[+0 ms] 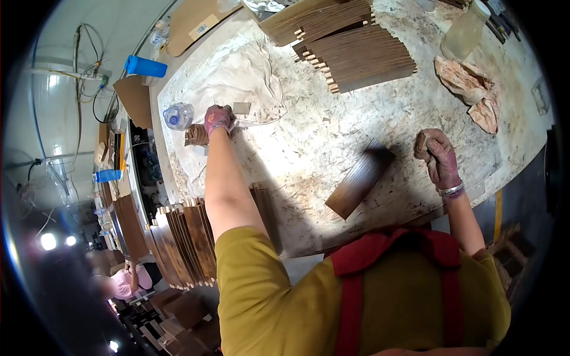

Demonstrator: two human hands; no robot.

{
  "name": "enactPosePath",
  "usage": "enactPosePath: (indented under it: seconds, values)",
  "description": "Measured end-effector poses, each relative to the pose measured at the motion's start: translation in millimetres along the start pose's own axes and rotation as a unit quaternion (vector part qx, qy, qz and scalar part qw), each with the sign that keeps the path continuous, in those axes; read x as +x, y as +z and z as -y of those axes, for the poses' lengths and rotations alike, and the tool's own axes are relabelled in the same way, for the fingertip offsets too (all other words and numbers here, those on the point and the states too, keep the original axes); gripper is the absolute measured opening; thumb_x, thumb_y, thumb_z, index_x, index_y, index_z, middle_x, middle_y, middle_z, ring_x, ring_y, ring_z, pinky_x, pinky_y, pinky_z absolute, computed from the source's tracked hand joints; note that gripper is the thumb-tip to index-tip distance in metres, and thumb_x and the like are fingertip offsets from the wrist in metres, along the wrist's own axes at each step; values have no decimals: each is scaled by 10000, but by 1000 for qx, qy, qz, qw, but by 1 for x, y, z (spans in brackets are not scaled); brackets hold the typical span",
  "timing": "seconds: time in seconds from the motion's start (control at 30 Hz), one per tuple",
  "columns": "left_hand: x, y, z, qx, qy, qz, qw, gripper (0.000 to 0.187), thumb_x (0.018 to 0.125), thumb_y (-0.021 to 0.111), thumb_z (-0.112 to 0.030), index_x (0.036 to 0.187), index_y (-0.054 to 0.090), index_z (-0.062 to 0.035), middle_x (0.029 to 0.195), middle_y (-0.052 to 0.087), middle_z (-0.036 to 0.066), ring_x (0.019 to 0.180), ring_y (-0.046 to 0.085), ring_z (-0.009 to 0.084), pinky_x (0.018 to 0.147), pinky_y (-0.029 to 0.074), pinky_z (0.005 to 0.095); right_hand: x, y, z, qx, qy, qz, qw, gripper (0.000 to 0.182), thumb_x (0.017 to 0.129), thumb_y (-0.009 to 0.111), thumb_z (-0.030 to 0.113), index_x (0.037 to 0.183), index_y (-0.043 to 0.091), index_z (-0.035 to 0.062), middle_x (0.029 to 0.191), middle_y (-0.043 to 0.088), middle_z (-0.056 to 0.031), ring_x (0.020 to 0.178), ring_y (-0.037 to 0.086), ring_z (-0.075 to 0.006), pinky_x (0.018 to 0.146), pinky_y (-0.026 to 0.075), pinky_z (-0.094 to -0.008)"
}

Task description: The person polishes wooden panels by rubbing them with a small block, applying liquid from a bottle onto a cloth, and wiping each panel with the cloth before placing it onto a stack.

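Note:
My left hand [219, 119], in a stained pinkish glove, reaches out over a white cloth [252, 71] at the far left of the table. Its fingers are curled, and whatever they grip is hidden. Right beside them lie a small grey square pad [241, 108] and a brown crumpled rag [196, 135]; a clear plastic bottle [178, 115] is just left. My right hand [442, 163], gloved as well, is closed round a wadded brownish rag [422, 145]. Between my hands, a dark brown wooden board [360, 181] lies slanted on the table, touched by neither.
Stacked brown wooden slats [362, 56] lie at the table's back. More boards stand in a row [181, 243] at the left front. A jar of cloudy liquid [466, 32] and a stained cloth [472, 89] sit back right. Another person [132, 280] is at lower left.

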State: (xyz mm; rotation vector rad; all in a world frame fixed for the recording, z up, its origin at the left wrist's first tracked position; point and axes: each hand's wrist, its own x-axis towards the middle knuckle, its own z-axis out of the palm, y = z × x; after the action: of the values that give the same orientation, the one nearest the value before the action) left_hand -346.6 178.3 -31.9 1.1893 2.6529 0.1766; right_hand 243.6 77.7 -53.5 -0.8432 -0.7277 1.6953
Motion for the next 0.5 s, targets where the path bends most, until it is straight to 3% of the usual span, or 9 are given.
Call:
enactPosePath:
  seconds: [0.17, 0.3, 0.4, 0.5]
  values:
    - [-20, -5, -5, -160, -20, 8, 987, 239, 820, 673, -264, 848, 697, -28, 744, 700, 119, 628, 655, 234, 602, 524, 361, -1, -3, -2, -16, 1, -7, 1000, 275, 920, 654, 211, 1106, 598, 15, 876, 599, -69, 753, 558, -154, 656, 456, -270]
    - [-15, 4, 12, -352, -19, 24, 935, 176, 864, 664, -208, 845, 662, -33, 641, 648, 52, 513, 589, 135, 473, 470, 293, 0, -3, 1, -22, 8, 17, 1000, 283, 916, 661, 221, 1101, 596, 17, 896, 603, -81, 776, 569, -161, 663, 468, -275]
    - [2, 5, 23, -389, 1, 23, 921, 98, 858, 699, -181, 845, 668, -88, 697, 658, 25, 541, 586, 122, 472, 453, 290, 0, -3, 1, -31, 9, 13, 999, 277, 915, 658, 217, 1094, 594, 16, 889, 597, -82, 768, 561, -158, 656, 461, -273]
    - [-24, -35, 1, -464, -6, 69, 883, 58, 863, 694, -134, 858, 664, -84, 723, 664, 26, 584, 610, 127, 482, 459, 277, -1, 3, 3, -41, 8, -6, 999, 259, 918, 648, 202, 1089, 594, 16, 884, 595, -83, 762, 556, -154, 650, 449, -266]
